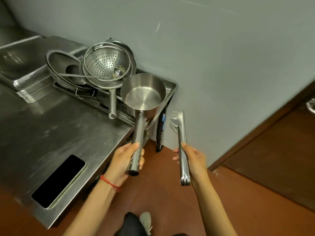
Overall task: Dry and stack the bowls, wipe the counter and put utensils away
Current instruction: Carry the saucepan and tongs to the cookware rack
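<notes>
Utensils are in both hands at the counter's end: the left hand (127, 159) has its fingers curled round the tubular handle of a steel saucepan (144, 94), whose bowl hangs over the near corner of the drying tray (172, 86), and the right hand (192, 159) grips closed tongs (181, 142) low on their arms, tips pointing up, out past the counter's edge over the floor. Putting-away looks to be the step in hand. On the tray a colander (106, 63) leans on stacked bowls (63, 68), with a ladle's handle lying across them, so the pile seems easy to topple; the saucepan is best kept level and set down clear of it, the tongs kept pinched together. A phone (58, 180) lies on the counter (51, 125) near its front edge, well apart from both.
</notes>
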The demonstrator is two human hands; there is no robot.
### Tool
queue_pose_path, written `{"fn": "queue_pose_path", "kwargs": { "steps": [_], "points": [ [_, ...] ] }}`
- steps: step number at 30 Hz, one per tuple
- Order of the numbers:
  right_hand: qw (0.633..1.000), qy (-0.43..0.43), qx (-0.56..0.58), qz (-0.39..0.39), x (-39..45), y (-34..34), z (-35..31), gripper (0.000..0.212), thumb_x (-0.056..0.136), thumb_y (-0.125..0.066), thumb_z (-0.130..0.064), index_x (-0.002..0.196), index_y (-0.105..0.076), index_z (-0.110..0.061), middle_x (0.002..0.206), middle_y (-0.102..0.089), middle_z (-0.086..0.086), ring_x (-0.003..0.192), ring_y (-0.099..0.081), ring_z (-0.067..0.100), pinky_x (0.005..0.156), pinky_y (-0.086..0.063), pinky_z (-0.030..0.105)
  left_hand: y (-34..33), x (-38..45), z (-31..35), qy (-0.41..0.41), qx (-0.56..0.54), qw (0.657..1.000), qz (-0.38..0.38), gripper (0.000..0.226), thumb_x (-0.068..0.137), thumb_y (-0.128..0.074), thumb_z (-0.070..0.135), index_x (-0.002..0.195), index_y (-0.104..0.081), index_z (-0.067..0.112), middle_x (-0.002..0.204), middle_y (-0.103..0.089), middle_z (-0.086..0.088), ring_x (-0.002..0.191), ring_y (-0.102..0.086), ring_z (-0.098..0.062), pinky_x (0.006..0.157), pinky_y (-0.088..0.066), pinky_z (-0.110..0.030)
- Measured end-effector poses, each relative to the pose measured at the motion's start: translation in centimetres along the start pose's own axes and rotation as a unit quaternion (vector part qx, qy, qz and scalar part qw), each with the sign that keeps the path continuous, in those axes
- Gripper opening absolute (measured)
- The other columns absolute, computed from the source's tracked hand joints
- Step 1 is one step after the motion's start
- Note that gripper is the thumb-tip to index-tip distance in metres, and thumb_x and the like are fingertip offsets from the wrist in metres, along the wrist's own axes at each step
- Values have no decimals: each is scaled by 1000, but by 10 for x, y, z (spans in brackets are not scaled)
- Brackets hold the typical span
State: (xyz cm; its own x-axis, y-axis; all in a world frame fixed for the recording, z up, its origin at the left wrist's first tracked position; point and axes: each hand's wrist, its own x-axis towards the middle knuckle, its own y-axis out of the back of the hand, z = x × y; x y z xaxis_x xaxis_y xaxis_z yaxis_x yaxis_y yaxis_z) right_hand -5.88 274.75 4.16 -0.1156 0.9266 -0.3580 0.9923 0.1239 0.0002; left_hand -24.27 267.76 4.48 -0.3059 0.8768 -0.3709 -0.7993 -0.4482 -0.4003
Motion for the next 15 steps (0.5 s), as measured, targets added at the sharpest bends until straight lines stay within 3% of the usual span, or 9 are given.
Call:
{"fn": "queue_pose_path", "kwargs": {
  "steps": [4,9,15],
  "points": [
    [1000,-10,-4,-15,51,-17,-24,30,87,-58,-33,81,-74,-8,68,-73,12,57,-66,17,58,-54,25,-5,48,30,-15,-19,1000,21,14,90,-49,14,91,-53,0,54,-59,-4,35,-49,-15,32,-41,-21],
    [999,-13,-9,-45,118,-38,-47,29,86,-58,-28,80,-73,-4,68,-73,12,53,-65,16,53,-54,24,-5,106,59,-47,-42,996,67,15,90,-49,14,83,-51,0,54,-57,-8,34,-48,-17,33,-41,-20],
    [994,-10,-17,-107,201,-61,-74,23,87,-58,-22,80,-71,-4,72,-73,11,51,-65,16,50,-54,22,-7,169,84,-82,-60,986,136,16,92,-46,14,90,-50,-1,63,-52,-11,34,-47,-16,33,-41,-19]
  ]
}}
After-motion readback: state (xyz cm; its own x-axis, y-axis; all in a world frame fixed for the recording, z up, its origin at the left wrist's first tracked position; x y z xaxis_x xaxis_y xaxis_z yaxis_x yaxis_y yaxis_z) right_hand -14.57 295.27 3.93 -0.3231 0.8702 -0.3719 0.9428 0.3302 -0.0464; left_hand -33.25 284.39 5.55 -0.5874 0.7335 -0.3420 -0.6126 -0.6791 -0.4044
